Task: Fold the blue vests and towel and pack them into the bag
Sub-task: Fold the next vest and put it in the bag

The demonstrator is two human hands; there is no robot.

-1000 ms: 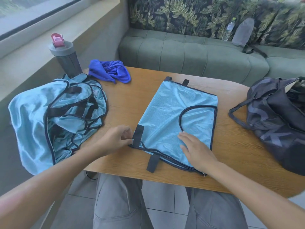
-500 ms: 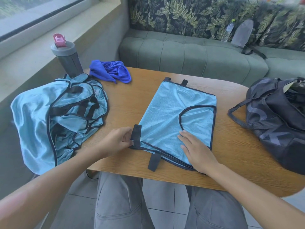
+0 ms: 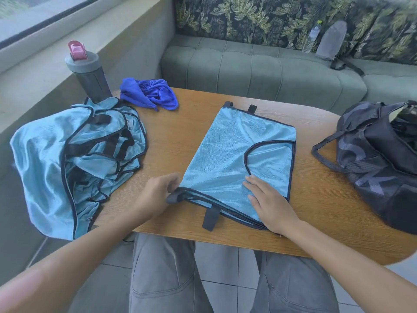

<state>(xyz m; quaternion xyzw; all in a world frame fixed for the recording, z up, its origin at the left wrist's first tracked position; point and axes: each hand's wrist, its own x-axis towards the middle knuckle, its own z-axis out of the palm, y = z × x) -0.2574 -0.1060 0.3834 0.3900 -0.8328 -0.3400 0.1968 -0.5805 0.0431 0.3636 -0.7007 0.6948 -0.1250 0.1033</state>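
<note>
A light blue vest (image 3: 234,154) with dark trim lies folded flat in the middle of the wooden table (image 3: 194,125). My left hand (image 3: 155,195) pinches a dark strap at the vest's near left corner. My right hand (image 3: 268,202) presses flat on the vest's near right part. A heap of several more light blue vests (image 3: 76,159) hangs over the table's left edge. A crumpled dark blue towel (image 3: 150,92) lies at the back left. The dark patterned bag (image 3: 381,159) sits unzipped at the table's right end.
A grey bottle (image 3: 89,73) with a pink lid stands at the back left corner. Behind the table runs a green sofa (image 3: 259,68) holding a water bottle (image 3: 312,37) and a grey pouch (image 3: 331,40). My knees show below the near edge.
My left hand has turned the dark strap at the vest's near corner inward and now bunches it. The right hand stays pressed on the vest.
</note>
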